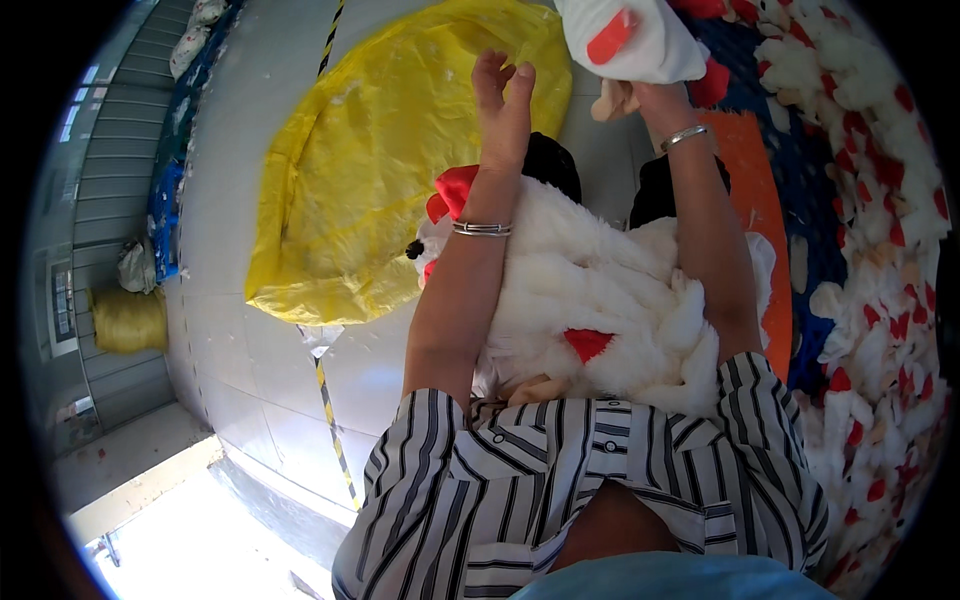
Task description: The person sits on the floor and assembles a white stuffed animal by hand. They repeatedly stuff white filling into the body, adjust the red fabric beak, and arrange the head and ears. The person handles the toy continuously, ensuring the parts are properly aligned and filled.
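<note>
My left hand (503, 112) is raised over the yellow plastic sheet or bag (370, 170), its fingers apart and nothing in them. My right hand (655, 103), partly hidden, grips a white plush piece with red patches (640, 45) at the top of the view. A heap of furry white plush pieces (590, 290) lies on my lap between my forearms, with a red patch (588, 344) showing on it. Beside my left forearm, a red plush part (455, 190) and a small black piece stick out from this heap.
A big pile of white and red plush pieces (880, 200) fills the right side, on a dark blue sheet (815, 260). Next to me is an orange board (750, 200). Yellow-and-black tape (335, 430) runs along the grey floor. A yellow bundle (130, 320) stands by the left wall.
</note>
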The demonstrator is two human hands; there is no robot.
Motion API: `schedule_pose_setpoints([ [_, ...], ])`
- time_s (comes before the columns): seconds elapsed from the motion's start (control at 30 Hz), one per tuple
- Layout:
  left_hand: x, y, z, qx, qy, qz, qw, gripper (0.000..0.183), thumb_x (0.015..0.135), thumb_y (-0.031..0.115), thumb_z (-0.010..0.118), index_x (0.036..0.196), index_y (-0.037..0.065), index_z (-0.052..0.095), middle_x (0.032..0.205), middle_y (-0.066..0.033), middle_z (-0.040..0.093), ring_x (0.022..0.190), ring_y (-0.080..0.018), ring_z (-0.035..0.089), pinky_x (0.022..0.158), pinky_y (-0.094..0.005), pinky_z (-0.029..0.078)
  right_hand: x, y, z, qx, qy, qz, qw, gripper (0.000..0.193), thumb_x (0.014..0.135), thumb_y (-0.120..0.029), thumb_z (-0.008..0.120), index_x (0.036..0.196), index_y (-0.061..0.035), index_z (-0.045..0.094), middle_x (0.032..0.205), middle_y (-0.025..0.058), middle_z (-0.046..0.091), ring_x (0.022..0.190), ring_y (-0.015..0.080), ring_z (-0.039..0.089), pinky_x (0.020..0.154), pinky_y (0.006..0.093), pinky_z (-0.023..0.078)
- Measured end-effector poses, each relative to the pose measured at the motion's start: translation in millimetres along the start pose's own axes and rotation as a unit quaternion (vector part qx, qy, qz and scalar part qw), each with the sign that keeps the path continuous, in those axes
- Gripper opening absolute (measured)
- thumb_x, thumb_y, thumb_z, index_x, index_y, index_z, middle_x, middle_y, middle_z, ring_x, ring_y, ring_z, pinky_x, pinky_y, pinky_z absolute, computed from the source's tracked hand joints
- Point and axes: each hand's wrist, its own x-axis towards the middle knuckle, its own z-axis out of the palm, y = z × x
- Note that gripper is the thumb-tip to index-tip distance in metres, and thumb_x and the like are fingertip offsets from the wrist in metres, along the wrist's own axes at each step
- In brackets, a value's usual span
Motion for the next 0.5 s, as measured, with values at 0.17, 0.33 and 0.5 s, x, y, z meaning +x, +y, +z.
schedule_pose_setpoints([
  [0.17,-3,-7,-4,0.050,-0.053,-0.021,0.997,0.068,0.092,0.036,0.064,0.141,-0.003,0.036,0.134,-0.0148,0.050,0.122,-0.0246,0.049,0.105,-0.0361,0.039,-17,1,-12,-0.087,-0.071,0.067,0.991,0.059,0.082,-0.029,0.074,0.133,-0.0094,0.053,0.132,0.0132,0.059,0.122,0.0294,0.055,0.102,0.0379,0.044],
  [0.33,-8,-10,5,-0.091,-0.166,-0.108,0.976,0.064,0.091,0.036,0.066,0.137,-0.001,0.043,0.129,-0.0143,0.057,0.120,-0.0224,0.053,0.105,-0.0334,0.039,-34,-28,-21,-0.099,-0.092,0.038,0.990,0.063,0.080,-0.031,0.077,0.134,-0.0096,0.052,0.136,0.0131,0.055,0.126,0.0329,0.051,0.105,0.0385,0.041],
  [0.5,-11,-7,9,0.054,-0.272,-0.124,0.953,0.054,0.088,0.034,0.069,0.129,0.002,0.054,0.122,-0.0114,0.061,0.114,-0.0180,0.056,0.097,-0.0304,0.043,-29,-45,-21,0.270,-0.122,0.151,0.943,0.042,0.083,-0.022,0.068,0.121,-0.0049,0.060,0.109,0.0103,0.068,0.100,0.0209,0.065,0.087,0.0315,0.051],
])
